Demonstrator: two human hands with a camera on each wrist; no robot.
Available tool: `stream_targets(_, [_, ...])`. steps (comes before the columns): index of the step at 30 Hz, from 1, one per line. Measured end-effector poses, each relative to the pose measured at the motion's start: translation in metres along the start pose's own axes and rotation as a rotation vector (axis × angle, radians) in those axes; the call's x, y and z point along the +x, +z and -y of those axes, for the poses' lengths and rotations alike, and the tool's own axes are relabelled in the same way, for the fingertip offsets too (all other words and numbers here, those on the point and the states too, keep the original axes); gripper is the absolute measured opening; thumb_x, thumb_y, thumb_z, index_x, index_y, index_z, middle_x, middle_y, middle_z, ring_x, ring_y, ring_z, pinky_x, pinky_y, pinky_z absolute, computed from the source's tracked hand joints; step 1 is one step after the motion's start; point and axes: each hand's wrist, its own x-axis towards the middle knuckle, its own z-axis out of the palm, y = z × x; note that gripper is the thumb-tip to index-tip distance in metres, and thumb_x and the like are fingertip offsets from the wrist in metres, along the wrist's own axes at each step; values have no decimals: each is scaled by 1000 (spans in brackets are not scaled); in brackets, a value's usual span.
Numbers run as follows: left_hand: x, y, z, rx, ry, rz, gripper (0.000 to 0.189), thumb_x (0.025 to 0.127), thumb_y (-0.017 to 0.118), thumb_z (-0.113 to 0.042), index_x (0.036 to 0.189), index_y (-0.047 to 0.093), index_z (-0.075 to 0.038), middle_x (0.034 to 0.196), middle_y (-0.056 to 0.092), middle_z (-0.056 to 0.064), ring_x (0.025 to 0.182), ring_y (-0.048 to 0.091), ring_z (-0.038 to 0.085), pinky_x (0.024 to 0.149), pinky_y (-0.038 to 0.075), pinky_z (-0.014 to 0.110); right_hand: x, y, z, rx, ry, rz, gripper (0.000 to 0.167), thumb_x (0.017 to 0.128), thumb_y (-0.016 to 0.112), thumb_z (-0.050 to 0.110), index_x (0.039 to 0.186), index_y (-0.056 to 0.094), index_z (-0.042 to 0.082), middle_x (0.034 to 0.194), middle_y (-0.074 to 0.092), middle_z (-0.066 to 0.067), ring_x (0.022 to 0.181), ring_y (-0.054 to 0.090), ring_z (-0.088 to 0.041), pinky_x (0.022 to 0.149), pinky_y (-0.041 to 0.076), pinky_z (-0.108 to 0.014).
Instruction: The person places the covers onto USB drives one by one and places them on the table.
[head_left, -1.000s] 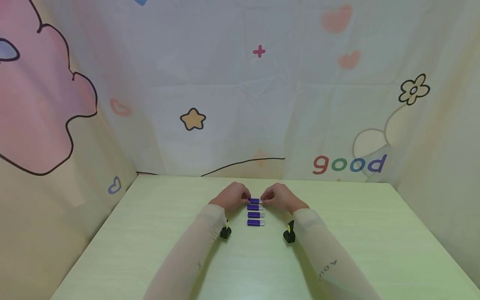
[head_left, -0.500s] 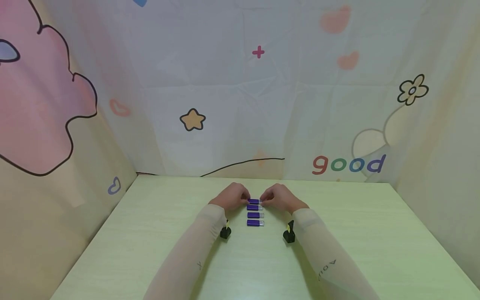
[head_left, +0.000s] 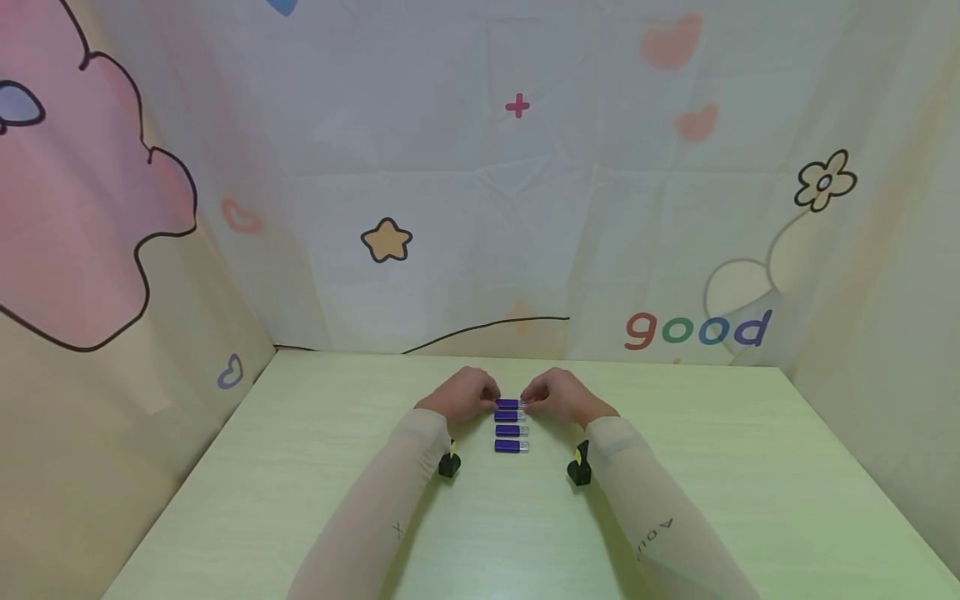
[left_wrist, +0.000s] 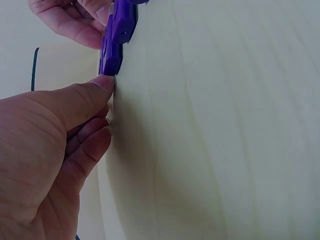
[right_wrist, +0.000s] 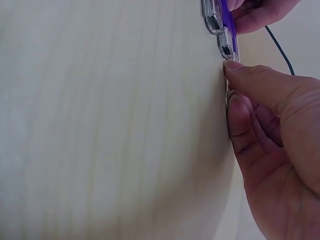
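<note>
Several purple USB flash drives with clear caps lie in a column on the table, all pointing the same way. At the farthest flash drive (head_left: pixel 507 404), my left hand (head_left: pixel 463 393) pinches the purple end, thumb tip right against it in the left wrist view. My right hand (head_left: pixel 562 396) pinches the clear-capped end of that same drive from the other side, its thumb (right_wrist: pixel 240 72) at the cap's tip. The drive just nearer (head_left: pixel 506 417) lies close beside it. Closer to me are two more, a middle flash drive (head_left: pixel 508 431) and the nearest flash drive (head_left: pixel 507 447).
The pale wooden table (head_left: pixel 300 500) ends at a printed cloth backdrop (head_left: pixel 450 167) just beyond the hands. Cloth also hangs along the left and right sides. A small black wrist device (head_left: pixel 449 465) sits at the left cuff, another black device (head_left: pixel 579 472) at the right.
Both hands stay at the ends of the farthest flash drive, which has shifted very slightly toward the nearer ones. The other drives keep their places.
</note>
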Motion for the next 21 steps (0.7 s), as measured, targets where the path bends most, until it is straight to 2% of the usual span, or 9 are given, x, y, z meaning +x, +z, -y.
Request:
stream_targets(16, [2, 1, 4, -47, -28, 9, 16, 96, 73, -18, 110, 79, -12, 104, 76, -1, 97, 65, 12, 97, 55, 35, 2, 3, -3, 25, 27, -13, 13, 90, 79, 15, 103, 81, 17, 102, 76, 1, 92, 66, -17, 100, 54, -43])
stream_targets(21, [-1, -1, 7, -36, -14, 3, 18, 98, 69, -15, 113, 77, -9, 110, 76, 3, 105, 67, 17, 101, 53, 37, 3, 4, -8, 11, 7, -21, 20, 91, 78, 16, 111, 79, 16, 102, 76, 2, 92, 65, -15, 95, 56, -39])
